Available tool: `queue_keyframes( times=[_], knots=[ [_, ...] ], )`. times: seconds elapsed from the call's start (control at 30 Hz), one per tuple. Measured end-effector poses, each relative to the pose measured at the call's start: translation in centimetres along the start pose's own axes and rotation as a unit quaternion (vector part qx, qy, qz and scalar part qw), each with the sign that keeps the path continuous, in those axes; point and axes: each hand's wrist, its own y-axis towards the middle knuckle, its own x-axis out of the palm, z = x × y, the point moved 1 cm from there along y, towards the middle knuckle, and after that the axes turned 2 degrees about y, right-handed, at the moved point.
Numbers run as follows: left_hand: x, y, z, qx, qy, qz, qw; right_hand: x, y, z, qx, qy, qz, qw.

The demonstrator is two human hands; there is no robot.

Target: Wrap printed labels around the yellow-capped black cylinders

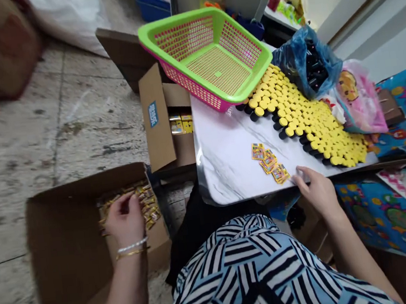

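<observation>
My left hand (125, 220) hangs over an open cardboard box (63, 244) on the left, its fingers curled in towards the thumb; anything between them is hidden. Many small yellow packets (148, 201) lie in that box, just beyond the hand. At the table's front edge, my right hand (315, 188) has thumb and forefinger apart, with nothing visible in them. Close to its fingertips is a short row of overlapping yellow printed cards (268, 160) on the white marbled table (226, 164). Behind the cards stand many black tubes with yellow caps (296, 108), packed together.
A green basket (216, 73) nested in a pink one sits at the table's far left corner. Beside the table, another carton (158, 123) holds yellow boxes. A blue bag (310, 63) of black pieces and a pink bag (360, 96) lie behind the tubes.
</observation>
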Motion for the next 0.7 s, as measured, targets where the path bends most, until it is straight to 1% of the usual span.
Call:
queue_keyframes(
  times=[0.03, 0.07, 0.1, 0.13, 0.17, 0.2, 0.23, 0.27, 0.3, 0.33, 0.37, 0.4, 0.43, 0.47, 0.5, 0.57, 0.63, 0.7],
  knots=[
    [0.6, -0.2, 3.0, 0.017, 0.011, 0.039, 0.999, -0.4, 0.2, -0.5, -0.016, 0.015, 0.025, 0.999],
    [1.4, -0.5, 6.3, 0.041, 0.009, 0.045, 0.998, -0.7, 0.5, -1.3, -0.04, 0.043, 0.048, 0.997],
    [2.5, -0.8, 10.0, 0.083, -0.001, 0.001, 0.997, -0.7, 0.8, -2.1, -0.069, 0.077, 0.068, 0.992],
    [3.9, -1.1, 13.7, 0.127, -0.002, -0.058, 0.99, -0.6, 1.0, -3.0, -0.103, 0.111, 0.085, 0.985],
    [5.6, -1.4, 17.3, 0.181, 0.004, -0.131, 0.975, -0.5, 1.3, -4.0, -0.136, 0.143, 0.099, 0.975],
    [7.6, -1.6, 20.6, 0.235, 0.013, -0.201, 0.951, -0.4, 1.6, -5.0, -0.166, 0.171, 0.111, 0.965],
    [9.8, -1.6, 23.3, 0.281, 0.024, -0.244, 0.928, -0.4, 1.8, -5.9, -0.194, 0.196, 0.123, 0.953],
    [12.1, -1.5, 25.5, 0.317, 0.046, -0.284, 0.904, -0.4, 2.0, -6.7, -0.218, 0.217, 0.137, 0.942],
    [14.5, -1.4, 27.0, 0.342, 0.087, -0.325, 0.877, -0.5, 2.1, -7.3, -0.239, 0.236, 0.15, 0.93],
    [16.8, -1.2, 27.8, 0.36, 0.137, -0.359, 0.85, -0.7, 2.2, -7.7, -0.255, 0.253, 0.164, 0.919],
    [18.8, -1.0, 28.2, 0.376, 0.185, -0.381, 0.824, -0.8, 2.3, -7.9, -0.267, 0.265, 0.177, 0.909],
    [20.5, -0.9, 28.3, 0.388, 0.219, -0.387, 0.808, -0.9, 2.3, -7.9, -0.272, 0.276, 0.189, 0.902],
    [21.6, -0.8, 28.0, 0.391, 0.237, -0.388, 0.8, -1.0, 2.3, -7.6, -0.271, 0.286, 0.198, 0.898],
    [22.4, -0.8, 27.7, 0.391, 0.241, -0.385, 0.8, -1.0, 2.2, -7.2, -0.266, 0.294, 0.204, 0.895],
    [22.7, -0.8, 27.3, 0.387, 0.233, -0.381, 0.807, -0.9, 2.1, -6.6, -0.258, 0.302, 0.205, 0.895],
    [22.5, -1.0, 26.7, 0.373, 0.188, -0.38, 0.825, -0.6, 1.8, -5.1, -0.237, 0.323, 0.198, 0.894],
    [21.5, -1.1, 26.7, 0.35, 0.121, -0.372, 0.851, -0.4, 1.7, -3.7, -0.209, 0.357, 0.183, 0.892],
    [20.5, -1.2, 27.1, 0.325, 0.051, -0.351, 0.876, -0.3, 2.1, -2.7, -0.164, 0.397, 0.166, 0.887]
  ],
)
